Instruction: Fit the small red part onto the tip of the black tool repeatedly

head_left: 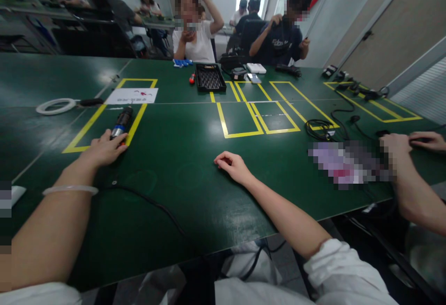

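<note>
My left hand [106, 148] reaches out over the table's left part, its fingers closed about the near end of a black flashlight-like cylinder [121, 121] with a blue and silver band. A bit of red shows by the fingertips. The cylinder lies within a yellow tape rectangle [79, 130], just in front of a white printed sheet [132, 96]. My right hand [234, 165] rests on the green tabletop [195, 202] near the middle, loosely curled, with nothing seen in it.
A black tray [210, 78] stands at the far middle, beside a small red item [192, 78]. A white ring [55, 106] lies left. Black cables [318, 129] coil at right, near another person's hands [397, 147]. A black cable [163, 207] crosses in front. People sit opposite.
</note>
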Demonstrator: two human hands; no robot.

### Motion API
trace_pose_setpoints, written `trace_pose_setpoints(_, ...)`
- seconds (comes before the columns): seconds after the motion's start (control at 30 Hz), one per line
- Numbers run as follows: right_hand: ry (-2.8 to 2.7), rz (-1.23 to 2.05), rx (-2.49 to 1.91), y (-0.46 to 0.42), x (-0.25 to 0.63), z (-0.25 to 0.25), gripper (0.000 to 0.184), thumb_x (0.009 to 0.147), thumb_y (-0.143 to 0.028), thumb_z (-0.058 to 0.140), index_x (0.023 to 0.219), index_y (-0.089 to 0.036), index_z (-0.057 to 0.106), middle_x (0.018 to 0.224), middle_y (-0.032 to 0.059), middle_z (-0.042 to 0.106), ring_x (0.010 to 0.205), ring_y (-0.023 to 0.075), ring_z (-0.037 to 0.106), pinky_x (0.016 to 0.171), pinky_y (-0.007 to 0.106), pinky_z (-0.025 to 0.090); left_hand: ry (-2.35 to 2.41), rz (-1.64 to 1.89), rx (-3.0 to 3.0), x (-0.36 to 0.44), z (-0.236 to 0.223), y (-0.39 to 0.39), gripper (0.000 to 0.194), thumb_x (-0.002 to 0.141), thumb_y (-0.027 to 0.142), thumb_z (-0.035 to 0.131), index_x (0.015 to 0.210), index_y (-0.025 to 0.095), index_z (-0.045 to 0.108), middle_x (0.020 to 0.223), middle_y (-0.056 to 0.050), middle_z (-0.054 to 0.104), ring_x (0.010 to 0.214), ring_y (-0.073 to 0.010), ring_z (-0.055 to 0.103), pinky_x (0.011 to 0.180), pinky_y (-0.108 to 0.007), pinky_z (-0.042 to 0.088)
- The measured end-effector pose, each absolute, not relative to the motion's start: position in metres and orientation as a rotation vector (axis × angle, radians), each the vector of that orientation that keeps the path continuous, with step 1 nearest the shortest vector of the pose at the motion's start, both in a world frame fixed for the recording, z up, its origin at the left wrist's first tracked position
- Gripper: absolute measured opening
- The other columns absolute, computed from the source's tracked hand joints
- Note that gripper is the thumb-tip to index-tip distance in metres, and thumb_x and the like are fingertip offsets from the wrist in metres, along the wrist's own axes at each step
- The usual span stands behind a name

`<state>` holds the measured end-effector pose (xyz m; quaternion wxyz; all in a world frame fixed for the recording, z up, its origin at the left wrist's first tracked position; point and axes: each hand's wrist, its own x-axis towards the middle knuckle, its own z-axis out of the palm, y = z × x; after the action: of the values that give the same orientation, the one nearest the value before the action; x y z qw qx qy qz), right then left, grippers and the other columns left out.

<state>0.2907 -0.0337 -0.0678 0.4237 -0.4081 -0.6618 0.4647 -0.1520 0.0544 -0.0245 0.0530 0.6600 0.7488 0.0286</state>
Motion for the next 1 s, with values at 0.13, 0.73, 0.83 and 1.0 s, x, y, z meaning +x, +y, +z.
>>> trace_pose_setpoints(0.13,-1.670,1.174,-1.015,-0.033,0.291,-0.067,0.015,0.088,-0.027,0.059,0.091,-0.016,0.067,0.084,0.0022,0.067,0.070,0.0116,0.061,0.070,0.025,0.048,2.373,-0.299,1.976,-0.166,-0.015,0.058,0.055,0.099,0.031,0.043,0.152,0.015,0.039,0.161,-0.019,0.021,0.136,-0.0323,0.036,0.111,-0.043,0.029)
trace_pose_setpoints(0.73,-1.701,1.184,-1.013,-0.033,0.291,-0.064,0.013,0.088,-0.026,0.059,0.090,-0.016,0.067,0.083,0.0016,0.068,0.069,0.0112,0.060,0.068,0.024,0.046,2.753,0.028,1.721,-0.136,-0.010,0.028,0.056,0.097,0.048,0.030,0.127,0.004,0.049,0.120,-0.021,0.061,0.105,-0.0336,0.061,0.082,-0.043,0.050)
trace_pose_setpoints(0.83,-1.708,1.184,-1.017,-0.034,0.291,-0.063,0.014,0.088,-0.026,0.059,0.091,-0.016,0.067,0.083,0.0017,0.068,0.069,0.0110,0.060,0.069,0.024,0.046,2.813,0.205,1.613,-0.121,-0.004,0.032,0.056,0.096,0.046,0.035,0.122,0.001,0.053,0.118,-0.024,0.062,0.108,-0.0364,0.060,0.085,-0.047,0.048)
trace_pose_setpoints(1.0,-1.684,1.218,-0.998,-0.033,0.291,-0.064,0.014,0.088,-0.027,0.059,0.091,-0.016,0.067,0.084,0.0021,0.068,0.069,0.0108,0.060,0.068,0.025,0.047,2.321,0.617,1.830,-0.034,0.001,0.024,0.048,0.094,0.050,0.044,0.117,0.012,0.061,0.107,-0.015,0.069,0.095,-0.0279,0.065,0.085,-0.042,0.049)
